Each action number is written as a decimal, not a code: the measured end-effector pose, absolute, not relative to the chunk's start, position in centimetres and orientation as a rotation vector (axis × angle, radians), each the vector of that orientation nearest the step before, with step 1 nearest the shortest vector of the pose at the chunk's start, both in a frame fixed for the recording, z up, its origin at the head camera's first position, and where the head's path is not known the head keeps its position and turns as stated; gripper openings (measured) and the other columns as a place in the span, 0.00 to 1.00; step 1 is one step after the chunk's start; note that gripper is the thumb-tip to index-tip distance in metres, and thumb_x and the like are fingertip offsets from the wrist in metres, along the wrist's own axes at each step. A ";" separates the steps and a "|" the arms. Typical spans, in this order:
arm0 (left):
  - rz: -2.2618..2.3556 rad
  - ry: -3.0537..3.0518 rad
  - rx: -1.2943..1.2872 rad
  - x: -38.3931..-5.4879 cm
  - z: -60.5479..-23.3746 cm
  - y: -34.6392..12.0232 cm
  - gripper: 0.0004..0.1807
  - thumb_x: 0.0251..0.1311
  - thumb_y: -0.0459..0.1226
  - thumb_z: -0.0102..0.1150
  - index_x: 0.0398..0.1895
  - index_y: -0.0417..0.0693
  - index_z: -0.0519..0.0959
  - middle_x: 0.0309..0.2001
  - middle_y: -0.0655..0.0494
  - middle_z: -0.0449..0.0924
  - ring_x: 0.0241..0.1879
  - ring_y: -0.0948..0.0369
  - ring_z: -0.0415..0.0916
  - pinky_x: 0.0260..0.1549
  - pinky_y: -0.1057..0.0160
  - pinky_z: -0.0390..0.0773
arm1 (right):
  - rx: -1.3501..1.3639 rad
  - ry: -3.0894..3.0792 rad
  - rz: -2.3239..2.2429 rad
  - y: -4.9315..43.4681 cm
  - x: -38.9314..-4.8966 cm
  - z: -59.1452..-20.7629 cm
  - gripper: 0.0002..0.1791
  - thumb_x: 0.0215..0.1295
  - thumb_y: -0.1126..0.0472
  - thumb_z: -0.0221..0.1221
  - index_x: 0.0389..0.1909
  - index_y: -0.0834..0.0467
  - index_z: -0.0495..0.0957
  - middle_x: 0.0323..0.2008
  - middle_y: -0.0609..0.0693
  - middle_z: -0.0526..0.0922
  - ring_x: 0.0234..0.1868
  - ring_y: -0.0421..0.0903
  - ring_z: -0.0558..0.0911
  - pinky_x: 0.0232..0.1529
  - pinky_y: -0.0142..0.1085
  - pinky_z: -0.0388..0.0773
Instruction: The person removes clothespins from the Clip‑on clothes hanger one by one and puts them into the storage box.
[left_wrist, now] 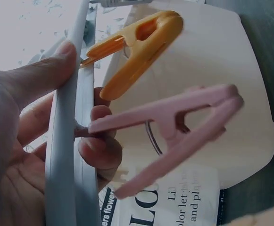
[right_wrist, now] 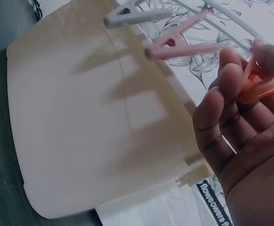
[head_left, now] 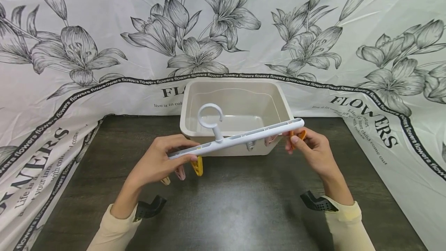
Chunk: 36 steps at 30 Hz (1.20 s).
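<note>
Person's left hand (head_left: 156, 160) gripping a hanger (head_left: 244, 138), right hand (head_left: 314, 149) pinching an orange clip (head_left: 302, 134) at its end, bin (head_left: 240, 98) behind.

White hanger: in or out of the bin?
Out: the head view shows the left hand holding the hanger up, in front of the bin.

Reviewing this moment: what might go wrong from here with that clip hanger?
Uneven support: the left hand grips one end of the tilted hanger, so it may tip if that grip loosens.
Slipping clip: the right hand pinches the orange clip, which could slide from the fingertips.
Snagging: the grey clip hangs in front of the bin in the head view and might catch its rim.
</note>
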<state>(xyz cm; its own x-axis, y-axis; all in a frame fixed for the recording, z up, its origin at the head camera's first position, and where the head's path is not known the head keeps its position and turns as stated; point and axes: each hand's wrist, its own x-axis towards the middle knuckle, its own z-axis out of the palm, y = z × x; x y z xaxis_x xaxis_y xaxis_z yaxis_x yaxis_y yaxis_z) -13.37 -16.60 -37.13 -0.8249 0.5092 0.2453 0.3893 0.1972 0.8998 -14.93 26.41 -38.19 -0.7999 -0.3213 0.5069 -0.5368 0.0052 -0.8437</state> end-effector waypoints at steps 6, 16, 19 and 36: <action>1.693 2.300 0.868 -13.7 -37.2 -17.1 0.14 0.65 0.34 0.68 0.53 0.49 0.83 0.40 0.45 0.84 0.16 0.50 0.83 0.14 0.56 0.83 | 1.037 -2.027 1.858 26.4 -15.0 -38.3 0.06 0.72 0.82 0.48 0.43 0.78 0.74 0.26 0.53 0.78 0.22 0.44 0.74 0.21 0.37 0.71; 1.724 2.207 0.854 -14.1 -37.7 -17.2 0.13 0.64 0.31 0.68 0.51 0.43 0.82 0.37 0.40 0.86 0.18 0.45 0.83 0.15 0.53 0.84 | 1.062 -1.927 1.866 26.1 -14.8 -38.2 0.08 0.72 0.81 0.48 0.44 0.78 0.76 0.24 0.52 0.78 0.18 0.41 0.69 0.15 0.35 0.63; 1.713 2.240 0.835 -14.2 -37.9 -17.2 0.13 0.63 0.31 0.69 0.50 0.44 0.83 0.36 0.42 0.87 0.17 0.45 0.83 0.15 0.54 0.84 | 1.053 -1.905 1.855 25.9 -14.8 -38.1 0.07 0.72 0.80 0.50 0.43 0.77 0.77 0.23 0.51 0.78 0.18 0.40 0.68 0.14 0.34 0.61; 1.669 2.260 0.813 -14.5 -38.2 -18.0 0.11 0.64 0.33 0.69 0.49 0.46 0.84 0.35 0.43 0.87 0.12 0.45 0.80 0.10 0.54 0.81 | 0.961 -1.792 1.809 24.4 -14.7 -38.6 0.05 0.71 0.78 0.55 0.35 0.78 0.77 0.22 0.50 0.81 0.17 0.38 0.67 0.12 0.31 0.58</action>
